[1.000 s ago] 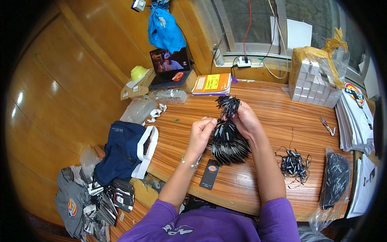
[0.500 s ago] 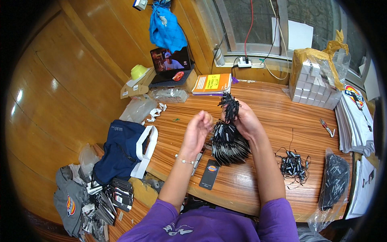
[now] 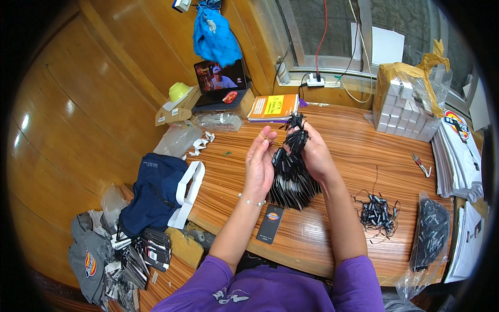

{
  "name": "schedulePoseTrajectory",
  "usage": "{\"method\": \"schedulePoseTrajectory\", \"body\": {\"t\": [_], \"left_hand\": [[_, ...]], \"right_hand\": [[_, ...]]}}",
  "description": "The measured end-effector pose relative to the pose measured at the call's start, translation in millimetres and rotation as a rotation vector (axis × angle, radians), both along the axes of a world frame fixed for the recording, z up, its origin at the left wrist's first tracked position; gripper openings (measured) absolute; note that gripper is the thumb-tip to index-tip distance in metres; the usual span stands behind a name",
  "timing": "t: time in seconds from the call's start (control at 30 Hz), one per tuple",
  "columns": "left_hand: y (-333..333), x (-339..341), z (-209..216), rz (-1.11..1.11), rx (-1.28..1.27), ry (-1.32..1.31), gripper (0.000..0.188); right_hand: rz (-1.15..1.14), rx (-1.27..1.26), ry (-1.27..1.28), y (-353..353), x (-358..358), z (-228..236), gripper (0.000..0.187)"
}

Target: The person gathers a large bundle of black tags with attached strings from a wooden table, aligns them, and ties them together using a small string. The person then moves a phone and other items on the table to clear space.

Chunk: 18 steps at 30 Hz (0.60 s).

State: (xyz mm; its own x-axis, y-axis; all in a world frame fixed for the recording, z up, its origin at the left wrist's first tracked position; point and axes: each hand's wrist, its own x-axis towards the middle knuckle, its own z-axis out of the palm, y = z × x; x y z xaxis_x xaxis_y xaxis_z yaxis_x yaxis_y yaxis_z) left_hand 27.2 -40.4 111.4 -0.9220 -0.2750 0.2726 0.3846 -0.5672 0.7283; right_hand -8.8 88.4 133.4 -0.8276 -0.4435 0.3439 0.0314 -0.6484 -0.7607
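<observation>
Your right hand: (image 3: 318, 156) closed around the gathered black strings (image 3: 297, 139) of a bundle of black hang tags (image 3: 293, 188), at the middle of the wood-grain table (image 3: 332, 236).
Your left hand: (image 3: 260, 162) raised just beside the strings, fingers loosely bent; you cannot tell from here whether the fingertips pinch anything.
Hang tags: fanned out below the strings, between your forearms; a single black tag (image 3: 270, 225) lies flat on the table, near your left forearm.
Large clear bag: (image 3: 438, 88) at the far right, closed round with tan tape; inside, you have small silvery-white boxes (image 3: 403, 117) stacked in rows.
Long clear bag: (image 3: 422, 264) near the right edge, filled with a dense mass of black strings; a loose tangle of black strings (image 3: 379, 216) lies on the table to its left.
Clear pack: (image 3: 222, 122) at the back left, with pale boxes showing through the film.
Cardboard box: (image 3: 169, 117) behind that pack, flaps open, a yellow-green bowl (image 3: 179, 92) on top; you cannot see into it.
Crumpled clear bag: (image 3: 174, 144) in front of the cardboard box, beside white paper scraps (image 3: 199, 147); its contents are unclear.
</observation>
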Motion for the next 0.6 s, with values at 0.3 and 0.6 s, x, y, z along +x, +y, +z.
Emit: {"method": "schedulePoseTrajectory", "body": {"t": [0.3,0.6], "left_hand": [[7.9,-2.2,-0.7,0.163,-0.131,0.027,0.028],[-0.8,5.3,12.2,0.141,-0.415,0.014,0.03]], "right_hand": [[-0.002,-0.155,0.089,-7.0,5.1,0.8,0.014],[-0.121,0.011,0.105,-12.7,9.0,-4.7,0.018]]}}
